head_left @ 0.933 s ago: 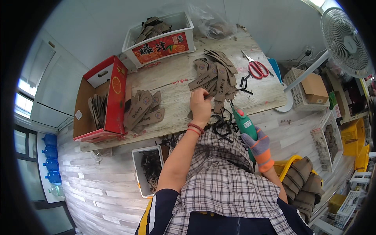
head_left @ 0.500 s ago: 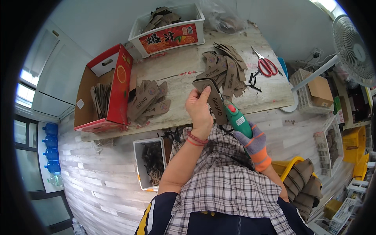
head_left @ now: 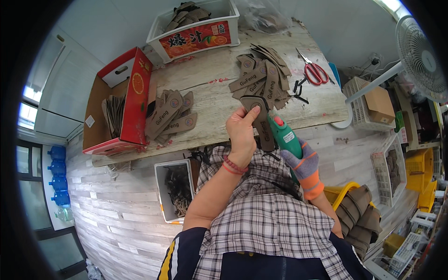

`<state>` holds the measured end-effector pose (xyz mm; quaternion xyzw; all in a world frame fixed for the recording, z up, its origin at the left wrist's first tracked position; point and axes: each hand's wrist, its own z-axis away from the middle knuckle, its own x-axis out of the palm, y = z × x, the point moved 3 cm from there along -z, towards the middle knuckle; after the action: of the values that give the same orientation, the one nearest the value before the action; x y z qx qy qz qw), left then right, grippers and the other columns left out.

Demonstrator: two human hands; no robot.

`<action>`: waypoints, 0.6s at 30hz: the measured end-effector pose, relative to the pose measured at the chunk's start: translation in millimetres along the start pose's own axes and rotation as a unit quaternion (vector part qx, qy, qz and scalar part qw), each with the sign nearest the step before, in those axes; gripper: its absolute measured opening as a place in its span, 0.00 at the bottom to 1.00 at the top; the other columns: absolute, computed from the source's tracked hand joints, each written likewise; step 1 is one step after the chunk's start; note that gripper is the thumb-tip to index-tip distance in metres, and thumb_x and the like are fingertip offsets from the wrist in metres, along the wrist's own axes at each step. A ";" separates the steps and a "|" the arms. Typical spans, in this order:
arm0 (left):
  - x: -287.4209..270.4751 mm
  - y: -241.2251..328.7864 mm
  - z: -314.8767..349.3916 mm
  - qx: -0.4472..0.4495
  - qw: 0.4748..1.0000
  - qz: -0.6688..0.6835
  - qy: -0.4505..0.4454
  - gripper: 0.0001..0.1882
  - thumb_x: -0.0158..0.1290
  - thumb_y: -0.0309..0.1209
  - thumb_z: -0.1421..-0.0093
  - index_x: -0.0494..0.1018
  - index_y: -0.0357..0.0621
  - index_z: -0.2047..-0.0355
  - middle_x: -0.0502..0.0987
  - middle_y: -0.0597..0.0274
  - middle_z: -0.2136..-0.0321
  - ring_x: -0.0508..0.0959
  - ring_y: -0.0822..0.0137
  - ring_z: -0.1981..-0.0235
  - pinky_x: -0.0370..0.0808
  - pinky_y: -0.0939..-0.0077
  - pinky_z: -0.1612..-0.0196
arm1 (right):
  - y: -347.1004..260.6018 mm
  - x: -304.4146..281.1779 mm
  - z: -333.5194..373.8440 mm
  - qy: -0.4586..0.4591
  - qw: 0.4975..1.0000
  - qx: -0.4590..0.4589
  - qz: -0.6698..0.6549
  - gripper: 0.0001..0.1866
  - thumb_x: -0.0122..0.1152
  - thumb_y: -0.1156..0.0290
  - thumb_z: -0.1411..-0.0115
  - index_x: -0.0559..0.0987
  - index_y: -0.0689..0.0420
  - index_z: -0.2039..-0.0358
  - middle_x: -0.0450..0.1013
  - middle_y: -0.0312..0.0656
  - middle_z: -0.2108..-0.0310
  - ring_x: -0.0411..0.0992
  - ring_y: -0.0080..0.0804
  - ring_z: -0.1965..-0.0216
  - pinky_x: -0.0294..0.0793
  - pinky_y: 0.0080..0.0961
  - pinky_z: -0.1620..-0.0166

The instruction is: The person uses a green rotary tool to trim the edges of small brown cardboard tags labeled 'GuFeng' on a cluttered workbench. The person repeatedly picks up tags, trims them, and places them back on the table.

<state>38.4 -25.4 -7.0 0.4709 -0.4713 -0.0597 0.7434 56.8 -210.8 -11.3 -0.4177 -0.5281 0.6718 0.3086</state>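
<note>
My bare left hand (head_left: 241, 130) pinches a flat brown strap piece (head_left: 264, 128) with a dark edge and printing, thumb on its rounded upper end. The piece hangs nearly upright over the table's front edge. In a grey and orange glove, my right hand (head_left: 302, 163) is wrapped round a green handheld power tool (head_left: 286, 137) with a red button. Its tip meets the piece's right edge; the working end is too small to make out. Just beyond lies a fanned pile of similar brown strap pieces (head_left: 270, 86).
Red-handled scissors (head_left: 315, 73) and black scraps (head_left: 298, 88) lie right of the pile. More pieces (head_left: 170, 112) sit beside a red carton (head_left: 140, 100). A white crate (head_left: 156, 37) stands at the back. Below are a scrap bin (head_left: 160, 186) and a yellow basket (head_left: 344, 191).
The strap piece has turned more upright and come slightly down and right, with my left hand's grip kept. The green tool has shifted slightly right beside it.
</note>
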 end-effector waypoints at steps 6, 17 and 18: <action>-1.3 4.2 7.4 -0.063 0.996 -0.043 -0.040 0.06 0.51 0.23 0.41 0.75 0.35 0.65 0.79 0.62 0.71 0.77 0.75 0.73 0.75 0.82 0.67 | 1.7 -2.4 -0.6 -0.005 0.997 0.001 -0.072 0.25 0.70 0.68 0.50 0.73 0.64 0.54 0.75 0.36 0.68 0.70 0.17 0.70 0.72 0.17 0.67; -19.8 17.1 -8.5 0.088 0.964 -0.237 -0.081 0.11 0.44 0.30 0.34 0.72 0.33 0.62 0.76 0.69 0.70 0.70 0.83 0.70 0.67 0.88 0.64 | -11.0 -0.5 3.6 -0.037 0.998 -0.009 -0.040 0.21 0.67 0.70 0.49 0.73 0.64 0.56 0.74 0.35 0.72 0.69 0.16 0.75 0.69 0.15 0.72; -19.9 18.4 -9.0 0.095 0.959 -0.255 -0.083 0.11 0.44 0.30 0.34 0.72 0.33 0.63 0.75 0.70 0.71 0.69 0.83 0.70 0.67 0.88 0.65 | -12.1 -0.5 3.5 -0.039 0.999 -0.013 -0.036 0.21 0.67 0.70 0.49 0.73 0.64 0.56 0.74 0.35 0.72 0.69 0.16 0.75 0.69 0.15 0.72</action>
<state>27.8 1.1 -6.8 0.6372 -0.3992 -0.2410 0.6136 53.6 -209.7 0.9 -0.3758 -0.5628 0.6696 0.3061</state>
